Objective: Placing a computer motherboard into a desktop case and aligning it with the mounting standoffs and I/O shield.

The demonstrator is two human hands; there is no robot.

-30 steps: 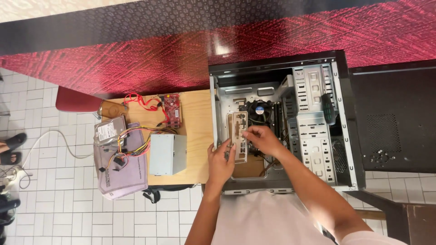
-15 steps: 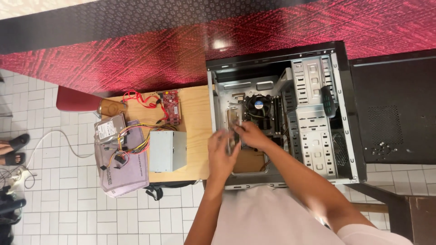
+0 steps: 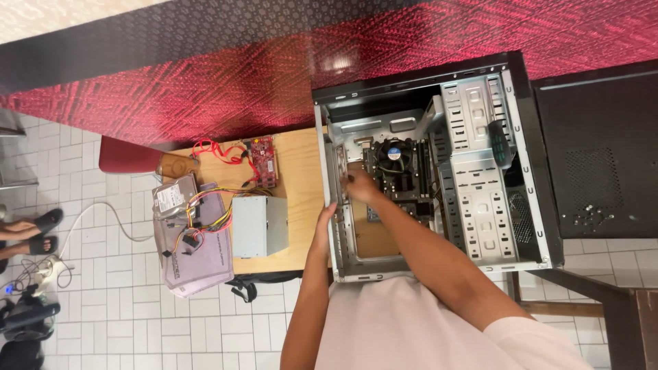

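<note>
Both hands slid toward case wall | left hand (image 3: 327, 220) gripping steel case (image 3: 334, 205) edge | right hand (image 3: 360, 186) fingers curled inside on motherboard (image 3: 397, 185), grip unclear

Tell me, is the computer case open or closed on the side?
Open. The computer case has no side panel, so the motherboard fan and drive cage show, and the right hand reaches inside.

I see the open black-and-silver metal computer case (image 3: 480, 164) lying on the wooden table (image 3: 301, 171); left of it sit the grey metal power supply box (image 3: 258, 226), red circuit card (image 3: 263, 161) and silver hard drive (image 3: 171, 196).
</note>
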